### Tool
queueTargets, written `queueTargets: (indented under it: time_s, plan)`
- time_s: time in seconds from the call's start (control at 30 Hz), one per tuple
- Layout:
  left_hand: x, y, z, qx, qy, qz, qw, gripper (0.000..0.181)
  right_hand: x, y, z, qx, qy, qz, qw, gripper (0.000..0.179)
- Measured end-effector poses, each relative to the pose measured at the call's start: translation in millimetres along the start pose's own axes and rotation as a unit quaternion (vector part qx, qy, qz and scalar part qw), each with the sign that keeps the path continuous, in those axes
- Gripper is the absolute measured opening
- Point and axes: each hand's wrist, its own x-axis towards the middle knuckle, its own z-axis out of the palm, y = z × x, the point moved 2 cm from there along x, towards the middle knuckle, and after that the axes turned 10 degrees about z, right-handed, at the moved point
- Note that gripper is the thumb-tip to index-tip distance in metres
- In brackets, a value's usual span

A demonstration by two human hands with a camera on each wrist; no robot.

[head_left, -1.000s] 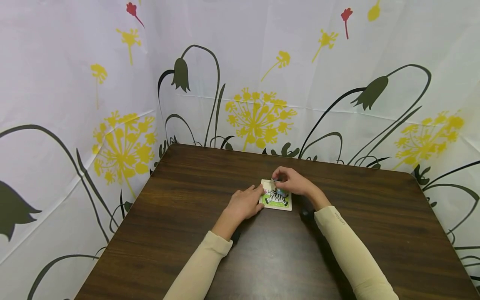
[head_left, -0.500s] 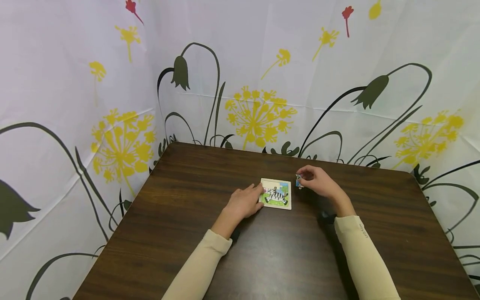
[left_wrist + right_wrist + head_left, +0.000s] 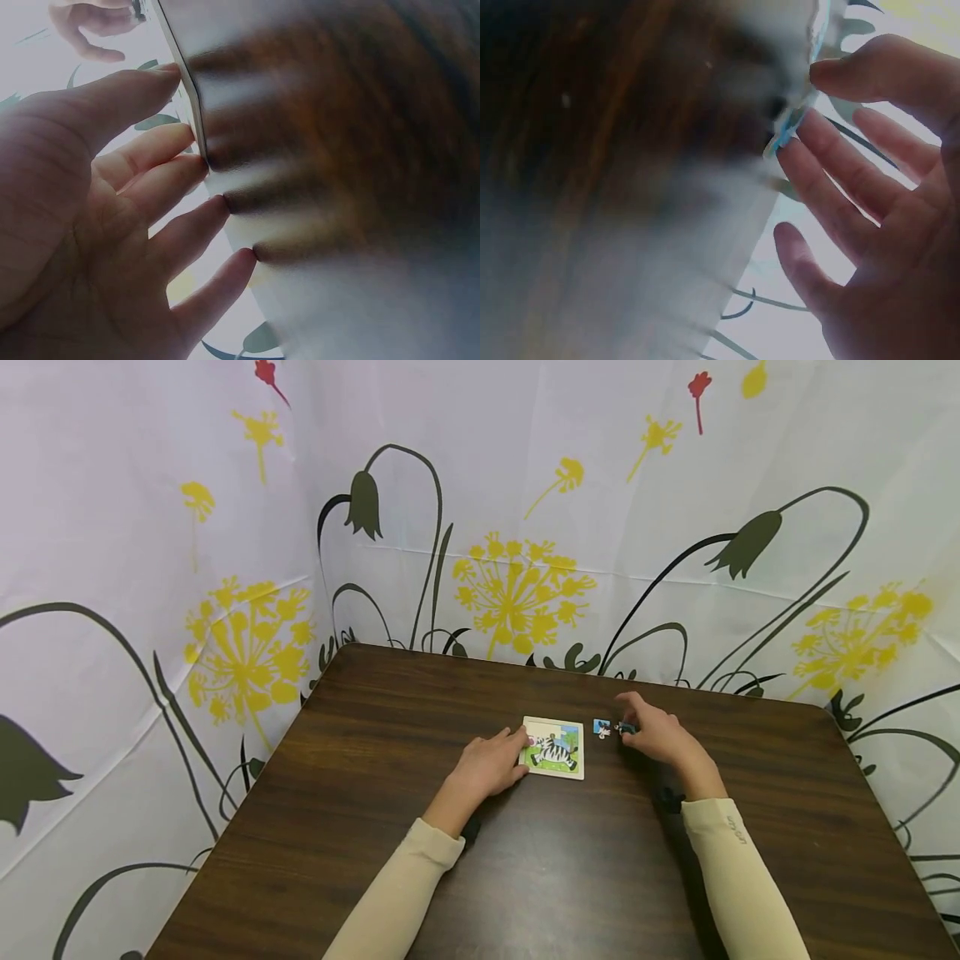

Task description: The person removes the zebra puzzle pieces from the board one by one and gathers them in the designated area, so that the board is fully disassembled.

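Zebra puzzle board braced at left; one loose piece released, a second contacted at right.
The puzzle board (image 3: 542,728) lies flat on the table, its upper-left area bare. Its left edge is steadied by the left hand (image 3: 487,764), fingers spread, nothing pinched. The first loose piece (image 3: 602,727), held half a second ago, has been set down just right of the board; handling is judged to have passed to the second loose piece (image 3: 624,727). That piece is touched by the right hand (image 3: 662,735); whether the pinch is closed cannot be told. Room for movement is offered by the table (image 3: 570,860) toward the wearer; the rear edge, backed by flowered fabric (image 3: 540,485), is nearer.
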Motion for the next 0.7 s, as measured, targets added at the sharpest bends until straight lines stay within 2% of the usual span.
queueTargets:
  time_s: [0.3,0.5,0.7]
  plan:
    - [2.0,1.3,0.1,0.003,0.002,0.0,1.0,0.066,-0.4,3.0,-4.3,-0.052,0.001,0.034,0.9981,0.051]
    - [2.5,-0.7,2.0,0.004,0.004,0.0,1.0,0.065,-1.1,9.0,-4.6,-0.038,-0.01,0.039,0.9985,0.047]
    - [0.6,-1.2,2.2,0.005,0.003,0.001,1.0,0.067,0.2,10.1,-1.9,-0.031,0.011,0.03,0.999,0.031]
